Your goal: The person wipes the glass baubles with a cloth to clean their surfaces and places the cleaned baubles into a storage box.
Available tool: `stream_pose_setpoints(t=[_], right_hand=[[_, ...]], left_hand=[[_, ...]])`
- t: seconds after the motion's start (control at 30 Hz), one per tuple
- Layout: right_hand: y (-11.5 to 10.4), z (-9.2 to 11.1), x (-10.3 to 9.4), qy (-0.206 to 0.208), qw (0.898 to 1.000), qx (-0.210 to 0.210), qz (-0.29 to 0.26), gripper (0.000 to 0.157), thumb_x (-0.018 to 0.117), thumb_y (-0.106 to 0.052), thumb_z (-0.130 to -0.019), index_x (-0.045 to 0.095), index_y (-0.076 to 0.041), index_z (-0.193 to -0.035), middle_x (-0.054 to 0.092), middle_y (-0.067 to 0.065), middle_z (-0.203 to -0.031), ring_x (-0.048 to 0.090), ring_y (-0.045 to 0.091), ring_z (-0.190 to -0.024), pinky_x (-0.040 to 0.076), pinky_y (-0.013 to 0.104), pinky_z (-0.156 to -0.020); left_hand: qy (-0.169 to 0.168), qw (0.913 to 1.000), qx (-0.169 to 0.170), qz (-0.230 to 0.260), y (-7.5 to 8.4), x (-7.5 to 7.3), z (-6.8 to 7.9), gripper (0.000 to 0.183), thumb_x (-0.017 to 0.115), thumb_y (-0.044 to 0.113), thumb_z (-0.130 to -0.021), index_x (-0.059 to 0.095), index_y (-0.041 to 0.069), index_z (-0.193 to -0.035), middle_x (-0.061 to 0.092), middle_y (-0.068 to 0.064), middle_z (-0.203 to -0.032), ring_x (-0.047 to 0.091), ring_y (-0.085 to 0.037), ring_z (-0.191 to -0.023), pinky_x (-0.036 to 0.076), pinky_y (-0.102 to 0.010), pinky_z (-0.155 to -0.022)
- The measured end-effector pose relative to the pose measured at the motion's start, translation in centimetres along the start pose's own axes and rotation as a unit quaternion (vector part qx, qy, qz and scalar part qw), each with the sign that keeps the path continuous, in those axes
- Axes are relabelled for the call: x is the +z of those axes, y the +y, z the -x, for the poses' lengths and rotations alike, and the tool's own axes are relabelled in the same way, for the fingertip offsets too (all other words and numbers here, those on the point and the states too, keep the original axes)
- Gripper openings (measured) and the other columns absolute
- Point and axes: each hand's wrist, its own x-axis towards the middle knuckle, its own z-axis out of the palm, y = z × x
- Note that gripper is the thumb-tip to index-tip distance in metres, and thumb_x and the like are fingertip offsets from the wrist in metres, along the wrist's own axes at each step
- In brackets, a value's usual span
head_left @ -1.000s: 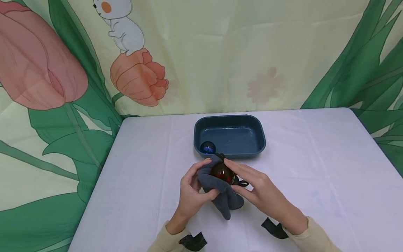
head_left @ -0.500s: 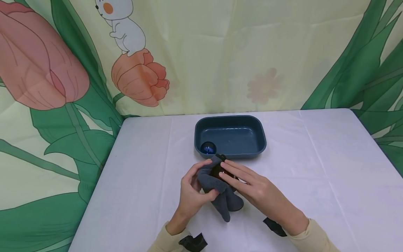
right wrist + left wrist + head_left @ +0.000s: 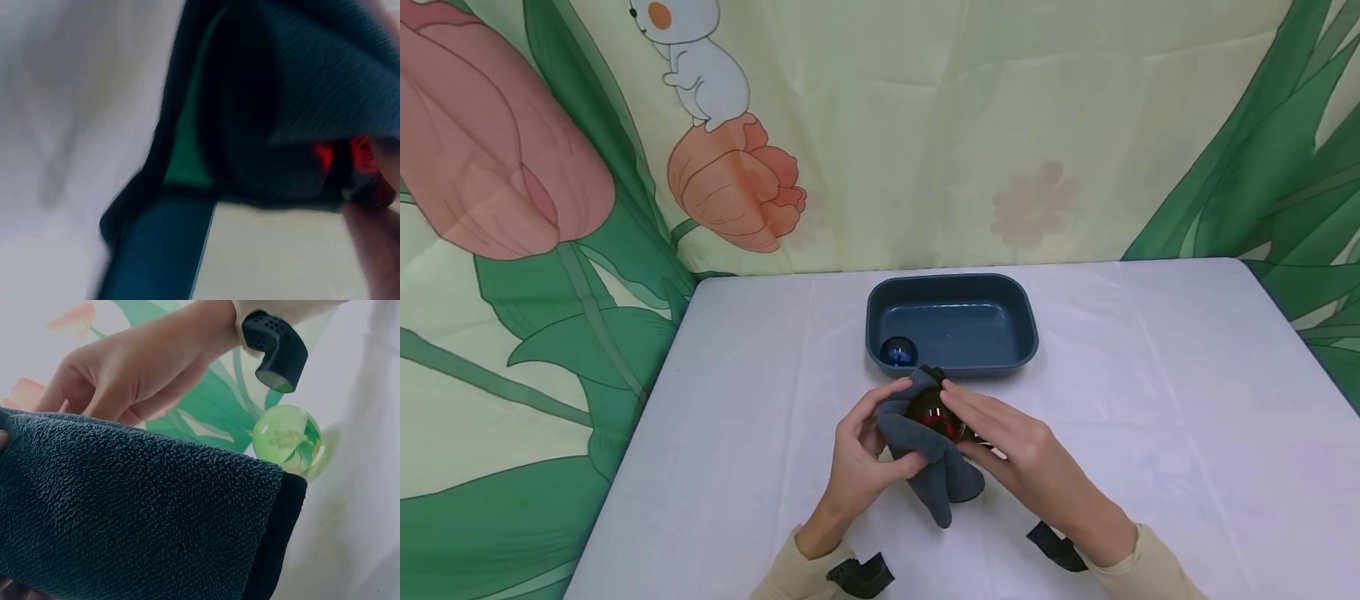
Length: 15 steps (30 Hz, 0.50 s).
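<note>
A dark blue-grey cloth [image 3: 917,446] is draped about a glossy red ball [image 3: 927,411] above the white table. My left hand [image 3: 863,458] holds the cloth from the left, thumb in front and fingers behind. From the right, my right hand [image 3: 1018,450] grips the ball with its thumb and fingertips, covering part of it. In the left wrist view the towelling cloth [image 3: 144,506] fills the lower part, with the right hand [image 3: 125,378] behind it. In the right wrist view, red patches of the ball [image 3: 362,156] show under the blurred cloth [image 3: 331,81].
Just beyond the hands stands a dark blue rectangular tray [image 3: 1000,362]. A shiny blue ball [image 3: 898,352] lies in its near left corner. The left wrist view shows a see-through greenish ball [image 3: 287,440]. A printed curtain [image 3: 925,167] hangs behind the table [image 3: 1150,375].
The right fingers moved over the front of the red ball, then drew back to its right side. The left hand keeps its hold on the cloth.
</note>
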Motion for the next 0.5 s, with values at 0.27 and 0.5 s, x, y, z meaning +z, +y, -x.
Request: stream_pose_setpoints(t=[0.27,0.5], right_hand=[[0.17,0.28,0.16,-0.013,0.998,0.047,-0.032,0.061,0.049,-0.043,-0.098,0.048,-0.007,-0.147,0.057,0.012,-0.141,0.062,0.028,-0.121,0.049,0.013,-0.096],[0.01,0.18,-0.15,-0.051,0.998,0.025,0.038,0.068,0.069,-0.026,-0.091,0.041,-0.008,-0.151,0.051,0.008,-0.149,0.058,0.024,-0.126,0.047,0.02,-0.101]], left_hand=[[0.013,0.9999,0.009,0.0,-0.29,0.18,0.09,0.063,0.075,-0.003,-0.081,0.048,-0.008,-0.138,0.055,-0.033,-0.128,0.062,-0.016,-0.114,0.053,-0.031,-0.1],[0.023,0.9997,0.009,0.001,-0.36,0.2,0.14,0.064,0.074,-0.003,-0.08,0.048,-0.007,-0.138,0.057,-0.033,-0.128,0.063,-0.018,-0.114,0.053,-0.032,-0.099]])
